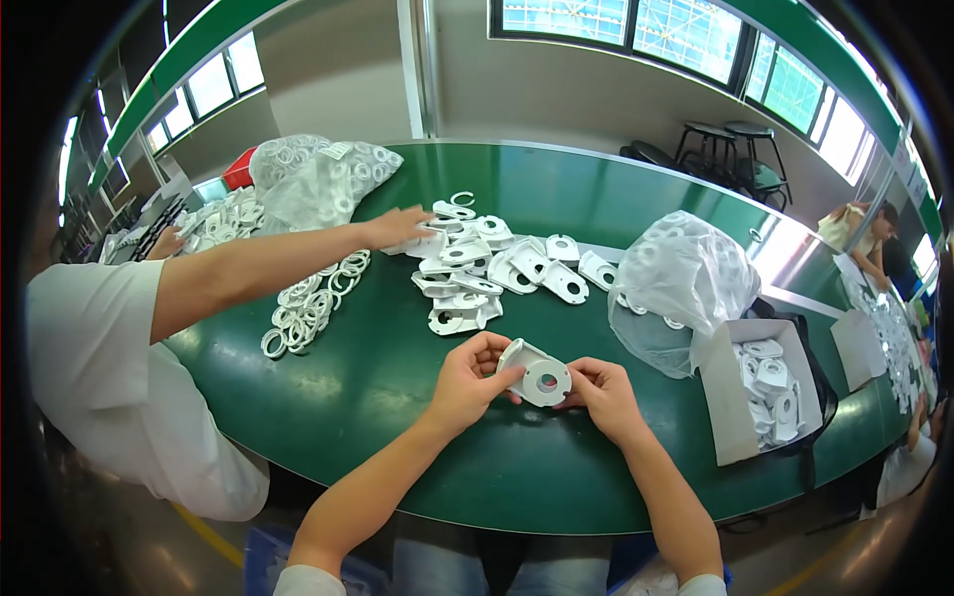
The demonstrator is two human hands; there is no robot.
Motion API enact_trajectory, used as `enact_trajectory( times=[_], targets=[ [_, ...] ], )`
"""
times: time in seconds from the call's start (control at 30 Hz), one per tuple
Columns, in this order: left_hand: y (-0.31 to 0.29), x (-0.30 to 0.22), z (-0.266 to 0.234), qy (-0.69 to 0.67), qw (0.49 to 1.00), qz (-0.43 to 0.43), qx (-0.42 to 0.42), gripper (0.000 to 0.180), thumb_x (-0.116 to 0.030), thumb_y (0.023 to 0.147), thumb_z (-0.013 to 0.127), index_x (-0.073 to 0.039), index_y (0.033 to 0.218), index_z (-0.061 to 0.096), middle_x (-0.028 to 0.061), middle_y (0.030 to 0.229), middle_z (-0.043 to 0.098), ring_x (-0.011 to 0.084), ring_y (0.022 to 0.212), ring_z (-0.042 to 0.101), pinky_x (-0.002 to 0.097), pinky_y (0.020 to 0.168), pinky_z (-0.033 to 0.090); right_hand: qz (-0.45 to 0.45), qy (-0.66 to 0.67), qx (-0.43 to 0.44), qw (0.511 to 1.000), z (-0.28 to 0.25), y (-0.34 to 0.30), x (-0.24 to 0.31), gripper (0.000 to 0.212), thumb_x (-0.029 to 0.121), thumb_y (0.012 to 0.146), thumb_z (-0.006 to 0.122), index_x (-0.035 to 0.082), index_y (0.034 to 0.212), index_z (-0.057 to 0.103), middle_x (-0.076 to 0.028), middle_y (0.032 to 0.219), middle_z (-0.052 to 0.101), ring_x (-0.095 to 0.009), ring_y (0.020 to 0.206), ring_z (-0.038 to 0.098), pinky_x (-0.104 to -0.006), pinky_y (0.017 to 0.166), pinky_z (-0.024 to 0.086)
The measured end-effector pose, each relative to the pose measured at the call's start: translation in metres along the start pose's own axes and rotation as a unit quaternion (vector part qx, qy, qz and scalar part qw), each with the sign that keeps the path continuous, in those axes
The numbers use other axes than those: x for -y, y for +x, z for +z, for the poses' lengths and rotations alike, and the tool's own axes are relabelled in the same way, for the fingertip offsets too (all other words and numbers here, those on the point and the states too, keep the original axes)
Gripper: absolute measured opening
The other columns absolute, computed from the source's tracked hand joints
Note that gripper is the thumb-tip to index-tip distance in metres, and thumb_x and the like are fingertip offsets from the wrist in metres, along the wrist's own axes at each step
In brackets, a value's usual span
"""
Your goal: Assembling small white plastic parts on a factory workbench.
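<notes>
A white plastic bracket with a round flange and a centre hole [530,381] is held just above the near part of the green table. My left hand [468,383] grips its left side, thumb across the front face. At the right rim of the flange, my right hand [608,395] is closed with thumb and fingers pinching the edge. Beyond my hands lies a loose pile of similar white brackets [465,254]. A co-worker's hand [397,227] reaches from the left onto the far left side of that pile.
White rings [298,316] lie heaped to the left, near a clear bag of rings [323,174]. On the right stand another clear bag [686,278] and a white box [733,449] of brackets. The co-worker's arm [268,260] crosses the green table [328,417].
</notes>
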State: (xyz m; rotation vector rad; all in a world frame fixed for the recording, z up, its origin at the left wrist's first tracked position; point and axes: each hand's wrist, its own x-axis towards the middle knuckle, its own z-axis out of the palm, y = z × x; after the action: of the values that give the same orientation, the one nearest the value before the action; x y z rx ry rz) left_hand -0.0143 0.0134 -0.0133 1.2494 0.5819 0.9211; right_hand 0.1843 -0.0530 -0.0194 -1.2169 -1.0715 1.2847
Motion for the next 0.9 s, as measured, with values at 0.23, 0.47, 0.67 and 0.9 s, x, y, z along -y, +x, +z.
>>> enact_trajectory(
  times=[0.23, 0.47, 0.67, 0.9],
  targets=[
    [0.002, 0.005, 0.003, 0.017, 1.000, 0.006, 0.006, 0.024, 0.003, 0.082, 0.064, 0.003, 0.102, 0.051, 0.0093, 0.094, 0.060, 0.0145, 0.084, 0.061, 0.0274, 0.060, 0.057, 0.007, 0.102, -0.038, 0.994, 0.000, 0.002, -0.007, 0.021, 0.014, 0.095, 0.051, -0.003, 0.104, 0.060, -0.010, 0.086, 0.064, -0.015, 0.072, 0.064, -0.0266, 0.061, 0.054],
    [-0.007, -0.003, 0.005, 0.249, 0.939, 0.228, 0.067, 0.028, 0.014, 0.074, 0.062, -0.002, 0.096, 0.054, 0.0073, 0.095, 0.059, 0.0150, 0.086, 0.061, 0.0285, 0.075, 0.054, 0.059, 0.149, 0.007, 0.987, -0.006, -0.001, 0.007, 0.015, 0.012, 0.093, 0.051, 0.002, 0.098, 0.062, -0.002, 0.073, 0.060, -0.008, 0.055, 0.052, -0.0209, 0.047, 0.040],
    [-0.009, -0.004, 0.014, 0.372, 0.841, 0.391, 0.043, 0.041, 0.018, 0.059, 0.062, -0.005, 0.092, 0.055, 0.0102, 0.092, 0.058, 0.0275, 0.081, 0.060, 0.0328, 0.068, 0.050, -0.038, -0.023, -0.027, 0.999, 0.004, -0.009, 0.014, 0.012, 0.008, 0.091, 0.052, 0.001, 0.093, 0.062, -0.001, 0.072, 0.058, -0.005, 0.055, 0.049, -0.0191, 0.047, 0.038],
    [-0.007, -0.004, 0.013, 0.395, 0.799, 0.453, -0.009, 0.041, 0.018, 0.057, 0.062, -0.004, 0.091, 0.054, 0.0115, 0.092, 0.058, 0.0277, 0.082, 0.060, 0.0335, 0.069, 0.051, -0.194, -0.101, -0.084, 0.972, 0.017, -0.013, 0.012, 0.013, 0.003, 0.089, 0.052, -0.002, 0.094, 0.062, -0.007, 0.093, 0.061, -0.010, 0.065, 0.055, -0.0222, 0.053, 0.046]
  ],
)
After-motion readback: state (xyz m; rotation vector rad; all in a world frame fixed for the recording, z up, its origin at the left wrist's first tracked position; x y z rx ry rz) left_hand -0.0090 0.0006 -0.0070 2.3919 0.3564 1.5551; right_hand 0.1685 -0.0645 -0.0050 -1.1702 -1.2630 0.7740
